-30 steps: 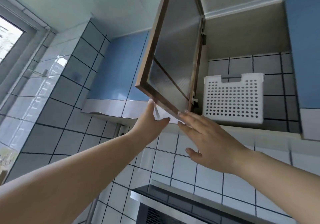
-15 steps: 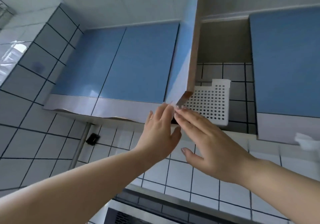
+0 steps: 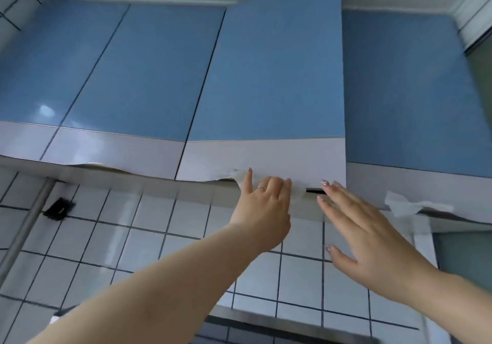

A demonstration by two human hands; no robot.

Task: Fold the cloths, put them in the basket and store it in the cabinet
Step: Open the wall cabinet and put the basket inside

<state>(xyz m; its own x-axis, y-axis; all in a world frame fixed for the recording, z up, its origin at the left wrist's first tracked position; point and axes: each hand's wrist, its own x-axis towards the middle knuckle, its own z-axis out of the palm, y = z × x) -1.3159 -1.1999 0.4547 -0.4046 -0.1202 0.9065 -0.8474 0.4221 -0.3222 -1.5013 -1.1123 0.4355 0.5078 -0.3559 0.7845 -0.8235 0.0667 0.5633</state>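
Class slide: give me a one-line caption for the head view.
Left hand presses the blue cabinet door nearly shut; right hand hovers open beside it.

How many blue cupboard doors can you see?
4: far-left glossy blue cabinet door, the next, the one above the hands, the rightmost. More may lie beyond the frame.

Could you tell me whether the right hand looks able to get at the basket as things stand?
Probably not. The blue cabinet door is nearly shut, leaving only a thin dark gap at its lower edge, and no basket shows. The right hand hovers open below, so the door would need opening first.
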